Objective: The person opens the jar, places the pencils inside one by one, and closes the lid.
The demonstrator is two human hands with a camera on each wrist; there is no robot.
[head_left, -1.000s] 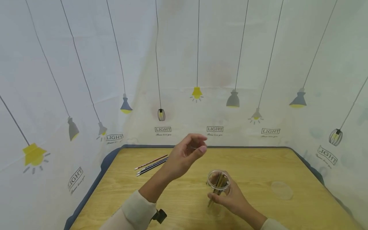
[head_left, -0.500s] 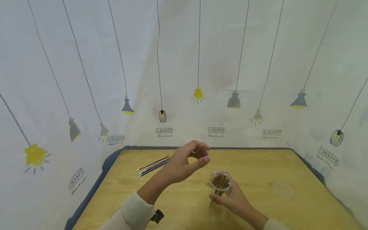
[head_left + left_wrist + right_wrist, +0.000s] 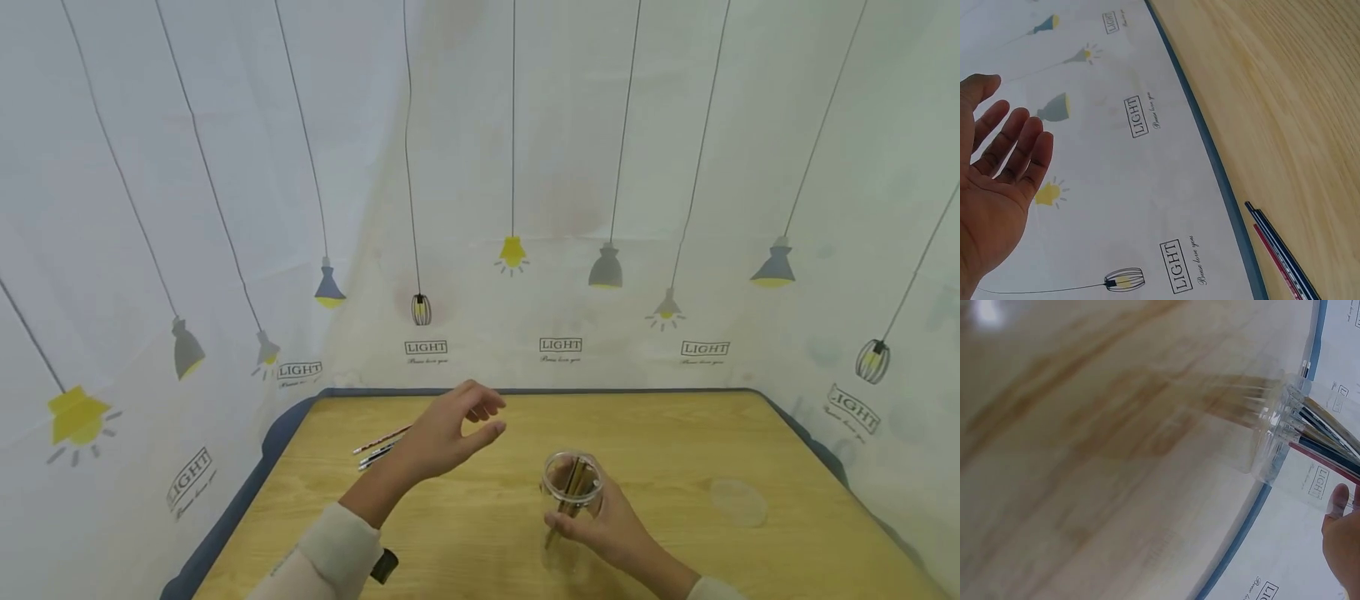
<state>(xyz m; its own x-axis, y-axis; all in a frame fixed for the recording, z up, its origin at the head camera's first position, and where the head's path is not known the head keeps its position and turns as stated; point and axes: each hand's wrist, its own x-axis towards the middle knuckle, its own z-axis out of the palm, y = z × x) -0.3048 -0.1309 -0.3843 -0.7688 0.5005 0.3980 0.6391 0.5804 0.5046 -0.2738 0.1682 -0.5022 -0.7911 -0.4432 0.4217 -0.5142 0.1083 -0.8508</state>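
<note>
White cloth backdrop (image 3: 480, 167) behind the jar (image 3: 555, 497), printed with dangling lamps in yellow, grey and blue, and with boxed lettering reading LIGHT. Wood-grain table (image 3: 660, 450) beneath and around the jar, bordered by a dark blue strip (image 3: 622, 390) on the side beyond it. Left sleeve (image 3: 337, 542), pale and cuffed, to the near left of the jar; right sleeve (image 3: 712, 588) to its near right.

Left hand (image 3: 446, 433) raised over the table, left of the jar and well apart from it. Loosely spread, with thumb extended, fingers softly bent and a wide gap between; palm bare in the left wrist view. Right hand (image 3: 611, 529) curled around the jar from its right side, gripping it, thumb laid across the near wall.

Jar clear and round, mouth upward, held over the near part of the table; contact between base and tabletop impossible to tell. Loose pencils (image 3: 377, 454), red-patterned and dark, to the far left of the jar, partly hidden behind the left arm. Several bundled pencils (image 3: 576, 477) leaning inside the jar, too crowded to count. Pale translucent disc (image 3: 738, 502) flat on the table, right of the jar. Small black fitting (image 3: 384, 567) beside the left cuff, left of the jar.
</note>
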